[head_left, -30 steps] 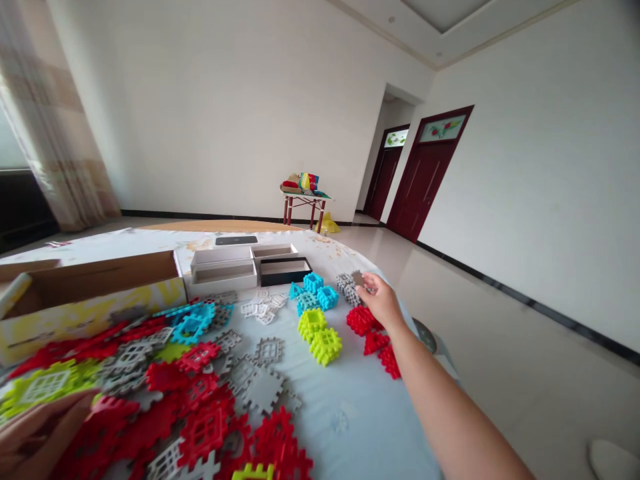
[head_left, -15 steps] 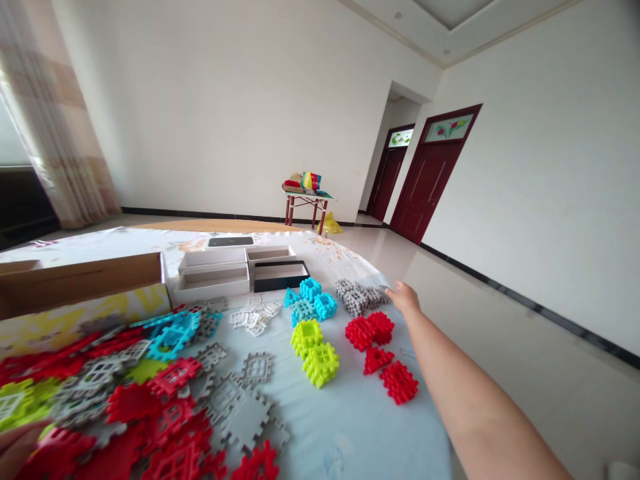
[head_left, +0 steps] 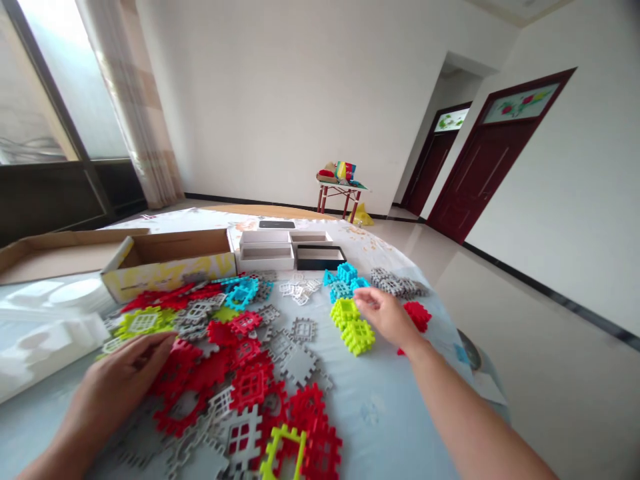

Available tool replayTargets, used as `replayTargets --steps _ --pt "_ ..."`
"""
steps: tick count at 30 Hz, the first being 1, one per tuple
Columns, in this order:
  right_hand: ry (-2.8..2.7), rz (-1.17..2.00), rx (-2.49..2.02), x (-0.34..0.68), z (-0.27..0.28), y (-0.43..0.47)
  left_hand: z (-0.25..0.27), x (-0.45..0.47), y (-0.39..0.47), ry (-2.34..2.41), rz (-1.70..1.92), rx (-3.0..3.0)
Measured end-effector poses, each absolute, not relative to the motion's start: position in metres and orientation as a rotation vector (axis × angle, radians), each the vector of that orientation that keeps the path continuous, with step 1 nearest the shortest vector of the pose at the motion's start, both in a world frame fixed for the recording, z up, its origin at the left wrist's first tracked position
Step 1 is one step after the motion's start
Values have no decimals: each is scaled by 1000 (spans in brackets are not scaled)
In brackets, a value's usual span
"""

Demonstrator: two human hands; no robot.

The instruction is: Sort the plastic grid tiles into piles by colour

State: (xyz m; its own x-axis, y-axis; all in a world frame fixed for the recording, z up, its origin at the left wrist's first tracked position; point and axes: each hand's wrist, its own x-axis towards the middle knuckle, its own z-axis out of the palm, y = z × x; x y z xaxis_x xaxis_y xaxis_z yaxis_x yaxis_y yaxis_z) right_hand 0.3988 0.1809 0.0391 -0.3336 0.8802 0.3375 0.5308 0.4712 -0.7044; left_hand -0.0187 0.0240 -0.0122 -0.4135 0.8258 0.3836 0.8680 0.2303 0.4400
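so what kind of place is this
Probably a large, sparsely furnished room in a home: tiled floor, dark red doors, a curtained window, and a cloth-covered table strewn with plastic building tiles.

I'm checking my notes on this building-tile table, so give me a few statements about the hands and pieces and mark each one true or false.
1. The left hand rests flat on the loose red tiles. True.
2. The right hand grips a grey tile. False: it hovers open, empty, beside the yellow-green cubes.
3. The blue cubes sit farther from the person than the yellow-green cubes. True.
4. The cardboard box stands right of the grey cubes. False: it is far to their left.
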Motion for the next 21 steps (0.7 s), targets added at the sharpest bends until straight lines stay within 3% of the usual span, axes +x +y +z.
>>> replayTargets --steps 3,9,21 --pt "-2265 740 -1007 352 37 130 -6 -14 21 -2456 -992 -1685" --pt "-2531 529 -979 316 18 98 -1 -9 18 -2429 -990 -1740" --pt "-2384 568 -955 320 13 96 -1 -6 19 -2372 -944 -1829"
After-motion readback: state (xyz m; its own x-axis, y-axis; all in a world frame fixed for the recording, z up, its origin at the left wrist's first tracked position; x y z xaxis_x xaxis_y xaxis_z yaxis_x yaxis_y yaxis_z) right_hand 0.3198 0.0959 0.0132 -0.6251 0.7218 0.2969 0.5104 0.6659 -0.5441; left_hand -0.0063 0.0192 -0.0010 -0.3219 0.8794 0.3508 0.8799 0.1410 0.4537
